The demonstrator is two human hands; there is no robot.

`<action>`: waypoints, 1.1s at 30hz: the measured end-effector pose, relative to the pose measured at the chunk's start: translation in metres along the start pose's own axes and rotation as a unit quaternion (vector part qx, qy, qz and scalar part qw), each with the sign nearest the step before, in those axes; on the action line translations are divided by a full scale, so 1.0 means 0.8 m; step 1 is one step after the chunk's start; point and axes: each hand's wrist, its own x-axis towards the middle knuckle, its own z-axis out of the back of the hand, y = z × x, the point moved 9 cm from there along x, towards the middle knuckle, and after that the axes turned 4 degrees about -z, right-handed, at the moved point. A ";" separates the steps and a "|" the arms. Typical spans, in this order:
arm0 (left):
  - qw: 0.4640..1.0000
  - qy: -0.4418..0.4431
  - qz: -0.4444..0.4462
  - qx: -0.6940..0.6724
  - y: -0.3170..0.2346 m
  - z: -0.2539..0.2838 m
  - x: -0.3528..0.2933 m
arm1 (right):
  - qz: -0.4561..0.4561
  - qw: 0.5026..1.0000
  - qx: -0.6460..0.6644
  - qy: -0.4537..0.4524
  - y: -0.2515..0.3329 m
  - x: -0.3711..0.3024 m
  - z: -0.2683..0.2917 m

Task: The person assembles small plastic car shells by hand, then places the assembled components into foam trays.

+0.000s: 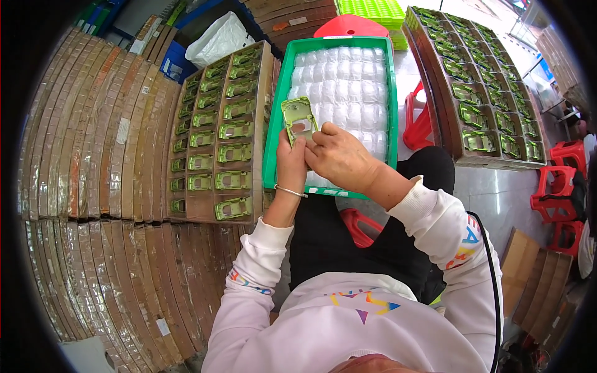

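A green toy car body shell [298, 110] is held over the green plastic tray [393, 102], its open frame facing up. My left hand [291, 156] grips it by the lower end, thumb on the near edge. Against the shell's lower right side, my right hand [344, 155] has its fingers curled in a pinch. Whether those fingers hold a small part or only the shell's edge is hidden. Rows of white wrapped bundles [341, 74] fill the tray beneath both hands.
A divided carton [202, 213] of green car shells stands left of the tray; another carton [435, 99] of them stands to the right. Stacked cardboard trays [93, 143] line the far left. Red stools [553, 193] stand at right, with a white bag [221, 40] behind.
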 end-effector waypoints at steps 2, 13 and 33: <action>1.000 0.002 0.006 -0.004 -0.003 -0.001 -0.001 | -0.001 1.000 -0.009 0.002 0.000 0.000 -0.001; 0.999 -0.003 -0.005 0.038 -0.019 0.000 -0.007 | -0.026 0.999 -0.037 0.009 0.009 -0.004 -0.006; 0.997 0.030 0.067 0.039 0.004 0.005 0.000 | -0.035 0.998 0.005 0.052 -0.001 0.001 -0.013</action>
